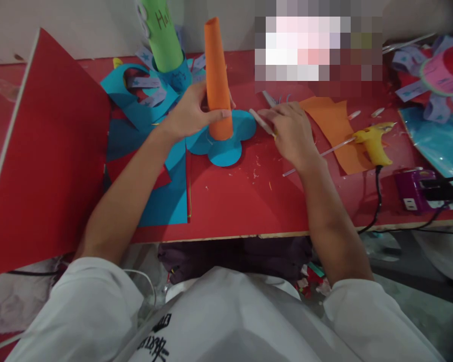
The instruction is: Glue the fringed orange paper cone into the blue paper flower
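An orange paper tube (219, 75), narrower at its top, stands upright on a blue petal-shaped paper base (225, 153). My left hand (191, 113) is closed around the tube's lower half, thumb across the front. To the right of the base, my right hand (292, 128) is closed on a slim white stick-like object (262, 122) whose kind I cannot make out. Its tip points toward the right-hand petal. Just behind that hand lie what look like scissors (270, 99), partly hidden.
A yellow glue gun (375, 143) with a glue stick rests on orange paper (330, 125) at right, near a purple power block (415, 188). Blue sheets (173, 201) and a green paper tube (162, 40) are at left, beside an upright red board (56, 156). Scraps dot the red table (245, 211).
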Action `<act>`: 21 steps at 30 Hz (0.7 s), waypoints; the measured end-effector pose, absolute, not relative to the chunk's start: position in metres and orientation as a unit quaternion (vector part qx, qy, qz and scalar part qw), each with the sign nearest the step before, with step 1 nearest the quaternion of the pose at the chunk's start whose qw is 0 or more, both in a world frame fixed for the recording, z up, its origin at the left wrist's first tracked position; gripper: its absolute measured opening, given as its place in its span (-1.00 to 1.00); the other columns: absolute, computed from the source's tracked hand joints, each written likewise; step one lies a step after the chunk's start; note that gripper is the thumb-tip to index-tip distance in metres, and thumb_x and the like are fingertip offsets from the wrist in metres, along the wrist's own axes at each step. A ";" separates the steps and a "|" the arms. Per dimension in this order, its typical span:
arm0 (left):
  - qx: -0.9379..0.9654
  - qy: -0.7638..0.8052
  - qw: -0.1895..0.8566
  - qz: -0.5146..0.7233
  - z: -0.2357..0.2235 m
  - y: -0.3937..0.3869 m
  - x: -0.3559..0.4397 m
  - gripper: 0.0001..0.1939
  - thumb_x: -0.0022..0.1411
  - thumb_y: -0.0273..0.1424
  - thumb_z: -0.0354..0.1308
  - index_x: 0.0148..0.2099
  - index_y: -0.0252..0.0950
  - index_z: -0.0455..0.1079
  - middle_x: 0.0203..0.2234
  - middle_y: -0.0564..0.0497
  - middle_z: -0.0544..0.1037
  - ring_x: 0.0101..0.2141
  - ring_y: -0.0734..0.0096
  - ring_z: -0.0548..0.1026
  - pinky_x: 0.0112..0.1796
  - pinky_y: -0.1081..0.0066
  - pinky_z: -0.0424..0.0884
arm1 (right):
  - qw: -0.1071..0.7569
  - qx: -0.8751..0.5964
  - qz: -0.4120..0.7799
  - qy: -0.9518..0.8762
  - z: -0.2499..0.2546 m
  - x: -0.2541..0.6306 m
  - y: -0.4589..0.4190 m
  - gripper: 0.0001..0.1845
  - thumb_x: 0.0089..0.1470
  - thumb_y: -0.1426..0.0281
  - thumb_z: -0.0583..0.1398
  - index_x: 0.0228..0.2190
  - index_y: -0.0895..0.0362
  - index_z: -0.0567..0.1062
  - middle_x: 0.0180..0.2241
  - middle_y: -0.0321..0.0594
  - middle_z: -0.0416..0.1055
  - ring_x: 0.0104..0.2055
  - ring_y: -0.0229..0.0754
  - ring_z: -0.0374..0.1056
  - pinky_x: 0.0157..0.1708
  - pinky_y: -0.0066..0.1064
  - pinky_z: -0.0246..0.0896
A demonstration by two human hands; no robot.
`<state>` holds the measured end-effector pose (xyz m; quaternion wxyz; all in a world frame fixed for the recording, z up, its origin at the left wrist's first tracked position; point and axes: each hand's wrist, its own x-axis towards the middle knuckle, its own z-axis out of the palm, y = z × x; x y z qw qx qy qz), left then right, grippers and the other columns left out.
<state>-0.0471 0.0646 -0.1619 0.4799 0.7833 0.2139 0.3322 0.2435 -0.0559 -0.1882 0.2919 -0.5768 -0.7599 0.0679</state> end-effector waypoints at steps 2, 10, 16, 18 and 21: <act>0.779 0.230 0.473 0.342 -0.172 0.066 -0.041 -0.36 0.02 0.10 0.70 -0.03 -0.08 0.54 -0.12 0.02 0.71 -0.14 0.18 0.64 -0.01 -0.08 0.69 | 0.289 -0.582 0.051 -0.759 -0.186 0.246 -0.055 -0.58 0.55 0.28 0.08 0.22 -0.06 0.63 0.07 -0.01 0.62 0.19 0.18 0.35 0.30 0.16 0.23; 0.704 0.268 0.332 0.567 -0.185 0.035 -0.060 -0.60 0.44 0.23 0.31 0.04 0.11 0.55 -0.12 0.06 0.64 -0.08 0.18 0.60 -0.06 -0.01 0.58 | 0.410 -0.616 0.079 -0.668 -0.163 0.222 -0.065 -0.59 0.53 0.06 0.08 -0.28 -0.13 0.61 -0.22 -0.09 0.61 -0.07 0.17 0.50 0.08 0.11 0.40; 0.738 0.301 0.283 0.533 -0.177 -0.030 -0.060 -0.63 0.60 0.09 0.18 -0.16 -0.04 0.48 -0.40 0.04 0.49 -0.46 0.30 0.41 -0.40 0.16 0.23 | 0.446 -0.574 0.191 -0.660 -0.167 0.176 -0.084 -0.18 0.41 -0.35 0.05 -0.61 -0.02 0.34 -0.66 -0.28 0.18 -0.45 -0.11 0.31 -0.32 -0.19 0.34; 0.763 0.275 0.310 0.496 -0.184 -0.048 -0.046 -0.56 0.43 0.19 0.36 0.01 -0.02 0.49 -0.43 0.10 0.49 -0.53 0.36 0.40 -0.46 0.23 0.22 | 0.433 -0.556 0.211 -0.677 -0.174 0.164 -0.086 -0.14 0.36 -0.40 0.07 -0.64 0.01 0.29 -0.68 -0.32 0.10 -0.51 -0.17 0.21 -0.41 -0.24 0.22; 0.765 0.267 0.378 0.448 -0.195 -0.064 -0.028 -0.34 0.25 0.24 0.49 0.13 -0.02 0.41 -0.41 0.13 0.49 -0.51 0.37 0.45 -0.46 0.30 0.27 | 0.411 -0.542 0.218 -0.700 -0.181 0.154 -0.086 -0.12 0.36 -0.41 0.01 -0.65 0.03 0.21 -0.67 -0.33 0.04 -0.54 -0.22 0.08 -0.46 -0.26 0.01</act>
